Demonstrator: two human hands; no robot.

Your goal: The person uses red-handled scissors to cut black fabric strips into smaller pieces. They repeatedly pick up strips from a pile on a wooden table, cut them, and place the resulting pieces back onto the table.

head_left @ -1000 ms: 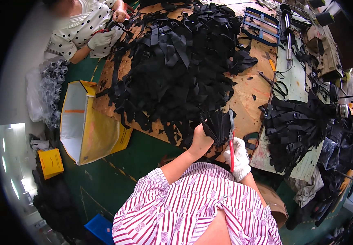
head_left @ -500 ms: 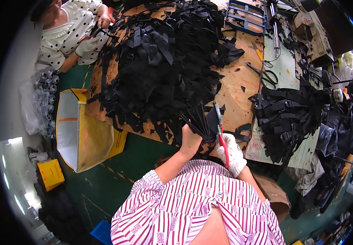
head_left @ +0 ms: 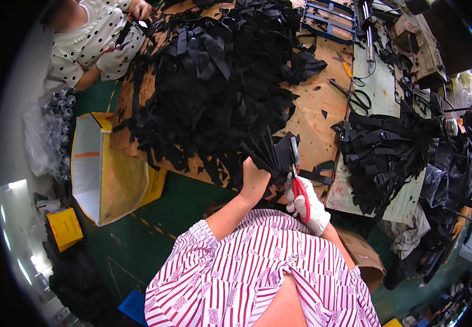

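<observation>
Black pieces (head_left: 269, 155), clutched mid-frame by the left hand (head_left: 254, 181), could slip into red-handled scissors (head_left: 295, 180) gripped in the gloved right hand (head_left: 314, 210) if that clutch slackens!

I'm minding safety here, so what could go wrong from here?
The left grip is bare and close to the red-handled scissors in the gloved right grip, so a slip might nick it. The fanned black pieces look loosely spread and could slide out of line.
</observation>
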